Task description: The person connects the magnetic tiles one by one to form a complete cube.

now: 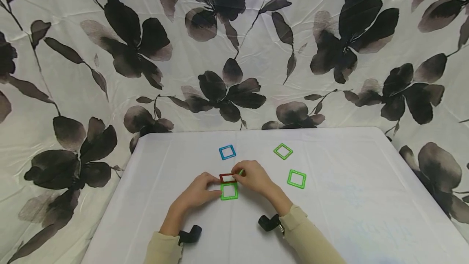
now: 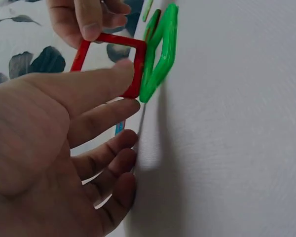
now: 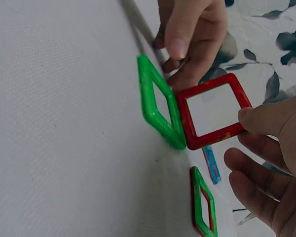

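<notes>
A red square frame (image 3: pixel 212 136) stands upright on its edge along the far side of a green square frame (image 1: pixel 229 197), which lies on the white table. My right hand (image 1: pixel 253 176) pinches the red frame's right side between thumb and fingers. A small bit of green shows beside these fingertips in the head view. My left hand (image 1: pixel 198 190) is at the left side of both frames, fingers mostly straight. In the right wrist view, its index fingertip (image 3: pixel 182 81) is right at the red frame's lower corner, and its thumb is apart from the green frame.
A blue square frame (image 1: pixel 227 152) lies farther back on the table (image 1: pixel 165 154). Two more green square frames, a back one (image 1: pixel 283 151) and a nearer one (image 1: pixel 296 179), lie to the right. A flower-patterned cloth (image 1: pixel 176 52) hangs behind the table's far edge.
</notes>
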`<move>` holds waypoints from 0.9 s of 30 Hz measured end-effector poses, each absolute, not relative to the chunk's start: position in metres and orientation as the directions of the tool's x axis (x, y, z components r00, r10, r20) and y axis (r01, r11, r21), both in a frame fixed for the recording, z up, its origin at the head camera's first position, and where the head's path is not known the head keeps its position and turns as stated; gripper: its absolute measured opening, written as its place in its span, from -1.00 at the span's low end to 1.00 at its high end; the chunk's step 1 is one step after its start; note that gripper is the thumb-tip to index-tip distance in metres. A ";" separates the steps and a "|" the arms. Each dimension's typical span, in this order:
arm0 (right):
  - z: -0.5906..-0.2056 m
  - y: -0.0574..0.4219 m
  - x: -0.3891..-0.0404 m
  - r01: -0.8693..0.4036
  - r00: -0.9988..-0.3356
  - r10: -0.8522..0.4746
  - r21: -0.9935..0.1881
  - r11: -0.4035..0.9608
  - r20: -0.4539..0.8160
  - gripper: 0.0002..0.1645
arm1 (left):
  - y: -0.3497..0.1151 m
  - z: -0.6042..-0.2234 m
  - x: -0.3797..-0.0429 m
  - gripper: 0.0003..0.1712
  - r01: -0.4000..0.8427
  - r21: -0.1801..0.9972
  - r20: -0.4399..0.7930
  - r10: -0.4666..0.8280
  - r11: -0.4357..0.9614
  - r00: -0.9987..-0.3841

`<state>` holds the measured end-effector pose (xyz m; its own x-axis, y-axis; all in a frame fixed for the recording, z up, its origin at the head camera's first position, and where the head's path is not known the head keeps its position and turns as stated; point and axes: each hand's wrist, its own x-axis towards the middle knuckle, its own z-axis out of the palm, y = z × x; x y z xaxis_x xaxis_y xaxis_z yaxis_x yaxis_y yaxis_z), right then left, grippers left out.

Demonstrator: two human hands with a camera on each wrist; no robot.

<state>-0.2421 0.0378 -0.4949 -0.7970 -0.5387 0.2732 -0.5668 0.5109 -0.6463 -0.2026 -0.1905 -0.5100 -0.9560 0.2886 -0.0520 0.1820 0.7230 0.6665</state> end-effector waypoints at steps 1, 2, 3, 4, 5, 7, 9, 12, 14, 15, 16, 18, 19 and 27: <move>-0.495 0.038 -0.242 -0.568 -0.795 -0.544 -0.646 0.510 0.270 -0.94 | -0.190 -0.509 -0.202 -0.68 0.183 0.666 -0.050 0.289 0.723 -0.956; -0.495 0.038 -0.243 -0.570 -0.793 -0.548 -0.643 0.512 0.266 -0.93 | -0.190 -0.509 -0.202 -0.71 0.189 0.660 -0.046 0.289 0.727 -0.956; -0.495 0.039 -0.244 -0.573 -0.789 -0.555 -0.641 0.511 0.263 -0.93 | -0.189 -0.509 -0.202 -0.73 0.192 0.652 -0.042 0.288 0.734 -0.957; -0.496 0.039 -0.244 -0.582 -0.782 -0.564 -0.637 0.506 0.266 -0.92 | -0.189 -0.509 -0.202 -0.75 0.196 0.640 -0.038 0.286 0.743 -0.957; -0.496 0.039 -0.245 -0.589 -0.775 -0.572 -0.634 0.501 0.268 -0.92 | -0.188 -0.509 -0.202 -0.76 0.198 0.631 -0.034 0.282 0.750 -0.959; -0.496 0.039 -0.246 -0.604 -0.759 -0.590 -0.634 0.483 0.275 -0.91 | -0.188 -0.509 -0.202 -0.78 0.206 0.614 -0.027 0.280 0.762 -0.960; -0.497 0.038 -0.246 -0.614 -0.744 -0.606 -0.642 0.458 0.280 -0.90 | -0.188 -0.509 -0.202 -0.79 0.209 0.608 -0.028 0.284 0.766 -0.959; -0.496 0.038 -0.244 -0.624 -0.726 -0.627 -0.654 0.427 0.283 -0.89 | -0.189 -0.509 -0.202 -0.81 0.220 0.619 -0.027 0.300 0.754 -0.953; -0.496 0.037 -0.243 -0.628 -0.718 -0.635 -0.658 0.416 0.284 -0.89 | -0.190 -0.510 -0.202 -0.83 0.229 0.629 -0.027 0.315 0.743 -0.949; -0.496 0.037 -0.243 -0.630 -0.714 -0.639 -0.659 0.411 0.285 -0.88 | -0.190 -0.511 -0.203 -0.83 0.236 0.634 -0.024 0.323 0.737 -0.946; -0.496 0.037 -0.242 -0.633 -0.712 -0.641 -0.658 0.408 0.287 -0.88 | -0.190 -0.511 -0.203 -0.84 0.242 0.638 -0.019 0.329 0.731 -0.944; -0.496 0.037 -0.241 -0.632 -0.710 -0.643 -0.661 0.405 0.286 -0.87 | -0.190 -0.513 -0.203 -0.82 0.247 0.642 -0.018 0.337 0.726 -0.941; -0.496 0.038 -0.241 -0.633 -0.710 -0.645 -0.660 0.405 0.284 -0.87 | -0.190 -0.514 -0.203 -0.81 0.246 0.642 -0.022 0.338 0.726 -0.941; -0.498 0.039 -0.242 -0.636 -0.704 -0.649 -0.663 0.395 0.289 -0.87 | -0.190 -0.517 -0.204 -0.78 0.231 0.638 -0.036 0.328 0.734 -0.944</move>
